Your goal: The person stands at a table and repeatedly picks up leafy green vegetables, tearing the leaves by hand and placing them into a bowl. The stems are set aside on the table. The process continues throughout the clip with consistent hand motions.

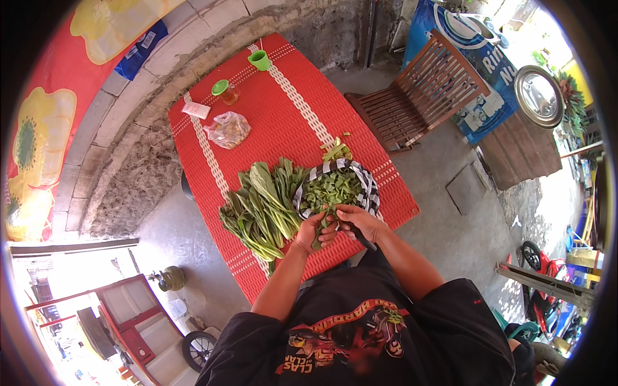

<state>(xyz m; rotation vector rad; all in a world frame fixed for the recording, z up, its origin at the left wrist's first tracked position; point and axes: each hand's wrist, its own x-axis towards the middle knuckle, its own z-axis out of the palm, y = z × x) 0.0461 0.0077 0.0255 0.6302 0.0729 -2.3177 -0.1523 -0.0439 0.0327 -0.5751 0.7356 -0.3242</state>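
Note:
Over the near rim of a round container (374,190) lined in black-and-white checks, my left hand (313,232) grips a small bunch of leafy greens (318,235). My right hand (361,223) meets it at the stems and holds a dark handle (363,239), apparently a knife's; its blade is hidden. Chopped greens (333,188) fill the container. To its left lies a pile of whole long-stemmed leafy greens (265,202). Some cut stem ends (338,150) rest just behind the container.
A red woven tablecloth (285,116) covers the table. Farther back are a clear plastic bag (228,130) with contents, a white packet (196,110), a green-lidded glass of drink (227,92) and a green cup (259,60). A wooden slatted chair (420,91) stands at the right side.

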